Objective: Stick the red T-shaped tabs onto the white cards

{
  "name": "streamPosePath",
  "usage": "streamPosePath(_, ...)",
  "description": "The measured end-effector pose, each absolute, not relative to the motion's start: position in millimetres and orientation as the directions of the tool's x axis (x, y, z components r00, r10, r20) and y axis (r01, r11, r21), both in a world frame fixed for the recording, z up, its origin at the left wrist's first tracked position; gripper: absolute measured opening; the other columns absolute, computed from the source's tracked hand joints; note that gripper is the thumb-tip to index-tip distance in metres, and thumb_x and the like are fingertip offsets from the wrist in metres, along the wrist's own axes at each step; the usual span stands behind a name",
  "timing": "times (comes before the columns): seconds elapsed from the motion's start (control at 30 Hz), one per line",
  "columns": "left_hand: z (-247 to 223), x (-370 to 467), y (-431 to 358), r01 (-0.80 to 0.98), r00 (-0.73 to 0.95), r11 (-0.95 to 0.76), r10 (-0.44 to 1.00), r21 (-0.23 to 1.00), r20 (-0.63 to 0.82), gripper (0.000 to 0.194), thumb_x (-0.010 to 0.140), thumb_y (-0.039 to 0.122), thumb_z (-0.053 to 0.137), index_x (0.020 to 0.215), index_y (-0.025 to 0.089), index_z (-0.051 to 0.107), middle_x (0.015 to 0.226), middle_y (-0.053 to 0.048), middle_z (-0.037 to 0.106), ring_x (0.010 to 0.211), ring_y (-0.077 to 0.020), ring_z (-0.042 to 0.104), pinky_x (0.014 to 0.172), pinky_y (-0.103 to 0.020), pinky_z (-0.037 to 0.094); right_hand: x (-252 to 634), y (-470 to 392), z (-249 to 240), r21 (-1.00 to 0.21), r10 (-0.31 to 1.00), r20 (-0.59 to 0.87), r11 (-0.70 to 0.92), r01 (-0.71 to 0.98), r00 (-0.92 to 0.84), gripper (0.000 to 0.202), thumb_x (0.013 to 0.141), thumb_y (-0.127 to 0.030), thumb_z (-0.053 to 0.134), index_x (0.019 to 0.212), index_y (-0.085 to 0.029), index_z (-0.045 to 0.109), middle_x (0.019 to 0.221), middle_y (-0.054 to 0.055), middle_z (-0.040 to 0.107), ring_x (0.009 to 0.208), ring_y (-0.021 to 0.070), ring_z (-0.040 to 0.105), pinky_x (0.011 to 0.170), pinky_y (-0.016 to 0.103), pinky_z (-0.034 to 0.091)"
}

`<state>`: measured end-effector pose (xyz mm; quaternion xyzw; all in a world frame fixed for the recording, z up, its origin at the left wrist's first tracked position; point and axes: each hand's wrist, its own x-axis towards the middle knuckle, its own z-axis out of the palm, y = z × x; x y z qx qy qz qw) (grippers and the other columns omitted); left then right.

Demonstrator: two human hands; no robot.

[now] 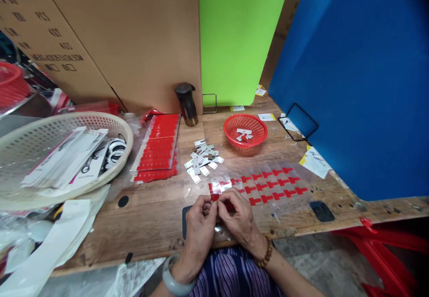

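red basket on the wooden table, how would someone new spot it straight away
Find the tall green panel at the back of the wooden table. Just in front of its foot sits a small, round red basket with a few small flat pieces inside. The nearby red sheets lie flat, and the far bigger basket is cream.

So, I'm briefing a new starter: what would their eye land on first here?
Probably the large flat blue panel at the right, then the bright green panel at the back, beside brown cardboard. Nearer, rows of small red T-shaped pieces stand out just beyond the right hand.
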<state>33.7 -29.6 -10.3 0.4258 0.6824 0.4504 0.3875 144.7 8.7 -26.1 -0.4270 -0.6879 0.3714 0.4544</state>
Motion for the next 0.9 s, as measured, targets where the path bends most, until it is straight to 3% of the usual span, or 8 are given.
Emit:
streamPosePath(0.13,-10,33,-32,0.308,-0.325,0.135,0.945,0.942,-0.029,0.017,0.085,0.031,0.052,0.089,0.018,0.062,0.078,-0.003,0.07,0.069,-0.0157,0.065,0.063,-0.025,0.049,140,9,-26,-0.992,0.986,0.061,0.077,0.098,-0.155,0.007,0.08,-0.022,0.056,0.074,-0.019,0.055,0.073,0.001,0.059,0.068,0.0138,0.056,0.064,0.025,0.047)
streamPosePath(0.23,-11,30,-32,0.421,-0.303,0.056,0.949,0.905,0.082,0.015,0.087,0.027,0.05,0.09,0.018,0.062,0.08,-0.003,0.07,0.07,-0.0147,0.065,0.064,-0.024,0.049,137,11,-27,-0.998,0.995,-0.068,-0.069,-0.001,-0.068,0.014,0.075,-0.028,0.063,0.081,-0.019,0.054,0.075,0.0,0.06,0.066,0.0133,0.058,0.062,0.025,0.049)
streamPosePath(0.4,-15,26,-29,0.585,-0.268,-0.031,0.936,0.81,0.229,0.014,0.088,0.021,0.049,0.093,0.017,0.061,0.08,-0.003,0.07,0.07,-0.0141,0.066,0.066,-0.023,0.049,141,13,-23,-0.992,0.99,-0.12,-0.123,-0.038,-0.07,0.028,0.075,-0.033,0.064,0.098,-0.017,0.061,0.085,0.004,0.066,0.071,0.0154,0.062,0.066,0.027,0.052)
streamPosePath(0.53,-20,25,-28,0.694,-0.204,-0.107,0.919,0.712,0.337,0.017,0.087,0.016,0.048,0.097,0.017,0.062,0.085,-0.005,0.071,0.073,-0.0151,0.068,0.067,-0.025,0.05,140,13,-18,-0.989,0.982,-0.128,-0.136,-0.054,-0.14,0.024,0.076,-0.031,0.064,0.095,-0.018,0.069,0.092,0.006,0.071,0.08,0.0177,0.065,0.075,0.029,0.052)
streamPosePath(0.7,-27,23,-25,0.785,-0.156,-0.144,0.895,0.603,0.417,0.02,0.087,0.014,0.047,0.098,0.017,0.064,0.085,-0.006,0.072,0.072,-0.0162,0.068,0.065,-0.026,0.051,134,18,-20,-0.979,0.978,-0.188,-0.194,-0.062,-0.09,0.018,0.07,-0.03,0.068,0.082,-0.018,0.073,0.083,0.005,0.073,0.076,0.0191,0.065,0.075,0.032,0.051)
streamPosePath(0.9,-35,22,-17,0.795,-0.127,-0.191,0.875,0.575,0.467,0.019,0.087,0.013,0.049,0.098,0.017,0.064,0.087,-0.006,0.072,0.074,-0.016,0.067,0.069,-0.026,0.052,130,24,-30,-0.925,0.952,-0.29,-0.305,-0.225,-0.097,0.016,0.068,-0.032,0.069,0.071,-0.016,0.071,0.064,0.001,0.066,0.06,0.0136,0.058,0.063,0.026,0.047)
